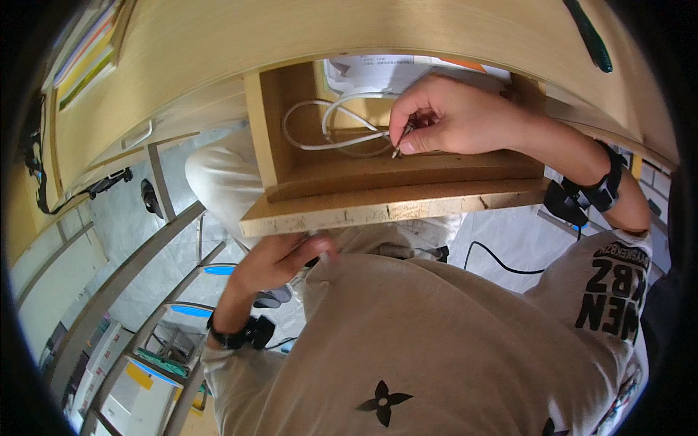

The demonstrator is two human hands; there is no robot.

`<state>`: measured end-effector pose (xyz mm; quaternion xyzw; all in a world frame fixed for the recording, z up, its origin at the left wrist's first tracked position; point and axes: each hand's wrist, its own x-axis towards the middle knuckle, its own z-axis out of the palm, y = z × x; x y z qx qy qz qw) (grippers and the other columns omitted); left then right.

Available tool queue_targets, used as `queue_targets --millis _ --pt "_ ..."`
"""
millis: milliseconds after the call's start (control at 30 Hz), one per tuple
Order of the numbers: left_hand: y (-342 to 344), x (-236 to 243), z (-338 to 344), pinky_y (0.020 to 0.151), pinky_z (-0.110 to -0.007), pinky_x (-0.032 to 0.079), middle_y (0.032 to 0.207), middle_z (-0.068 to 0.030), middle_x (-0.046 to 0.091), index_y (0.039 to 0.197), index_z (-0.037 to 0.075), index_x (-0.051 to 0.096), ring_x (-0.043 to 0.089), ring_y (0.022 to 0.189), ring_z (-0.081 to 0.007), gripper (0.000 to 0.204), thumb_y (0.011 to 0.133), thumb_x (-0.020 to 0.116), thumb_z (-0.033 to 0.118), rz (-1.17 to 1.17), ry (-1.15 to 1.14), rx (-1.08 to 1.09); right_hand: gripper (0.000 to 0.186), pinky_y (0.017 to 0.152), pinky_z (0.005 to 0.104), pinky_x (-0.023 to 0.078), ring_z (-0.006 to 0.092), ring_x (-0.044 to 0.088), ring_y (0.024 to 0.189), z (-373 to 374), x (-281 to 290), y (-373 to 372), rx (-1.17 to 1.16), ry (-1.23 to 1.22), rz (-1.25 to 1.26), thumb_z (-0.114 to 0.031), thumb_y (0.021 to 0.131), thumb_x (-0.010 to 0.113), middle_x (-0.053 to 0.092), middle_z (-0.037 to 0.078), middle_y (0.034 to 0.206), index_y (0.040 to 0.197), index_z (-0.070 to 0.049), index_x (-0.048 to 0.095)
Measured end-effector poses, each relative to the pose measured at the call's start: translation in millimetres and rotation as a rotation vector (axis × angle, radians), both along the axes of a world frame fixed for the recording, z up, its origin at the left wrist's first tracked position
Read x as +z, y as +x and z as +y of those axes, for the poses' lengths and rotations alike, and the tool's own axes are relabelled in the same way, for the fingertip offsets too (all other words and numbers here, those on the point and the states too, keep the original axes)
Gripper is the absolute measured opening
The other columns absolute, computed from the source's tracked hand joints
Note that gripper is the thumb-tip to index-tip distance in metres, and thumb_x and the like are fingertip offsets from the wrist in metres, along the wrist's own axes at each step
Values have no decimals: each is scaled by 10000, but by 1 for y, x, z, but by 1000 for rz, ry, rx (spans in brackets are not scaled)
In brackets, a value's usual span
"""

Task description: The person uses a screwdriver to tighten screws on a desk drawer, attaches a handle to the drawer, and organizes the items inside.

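Observation:
A wooden drawer (pixel 407 205) stands pulled out in front of me. Inside it my right hand (pixel 454 120) pinches a small, thin, dark object with a shiny tip (pixel 396 152); its exact kind is unclear. Left of that hand, a looped white cable (pixel 309 147) lies in the drawer, and printed papers (pixel 367 73) lie toward its back. My left hand (pixel 280 258) is just below the drawer front at its left end, its visible fingers stretched out, slightly blurred and holding nothing that I can see. The drawer's front edge partly hides it.
The wooden desktop (pixel 291 33) spans above the drawer, with a dark green object (pixel 590 36) at its far right. Books or folders (pixel 87 54) stand at the far left. Metal bars (pixel 109 291) of a frame run along the left side. A black cable (pixel 502 269) hangs at the right.

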<state>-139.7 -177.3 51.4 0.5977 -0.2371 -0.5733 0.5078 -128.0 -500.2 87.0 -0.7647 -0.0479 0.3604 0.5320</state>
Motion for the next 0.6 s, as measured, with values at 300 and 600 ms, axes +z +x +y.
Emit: queue_targets --millis 300,600 --pt "76 64 13 589 -310 492 757 -78 668 1015 -20 611 655 665 -231 289 795 676 155 -81 -234 -271 123 721 239 450 97 574 813 -10 -22 1 -144 137 347 -113 848 633 649 30 856 924 -20 665" --pt "88 41 26 553 -284 524 697 -120 665 1029 -68 583 664 588 -204 358 907 560 267 -22 -393 64 82 782 383 460 291 603 880 7 -27 -11 -57 -53 -60 -48 850 563 624 153 895 881 3 619"
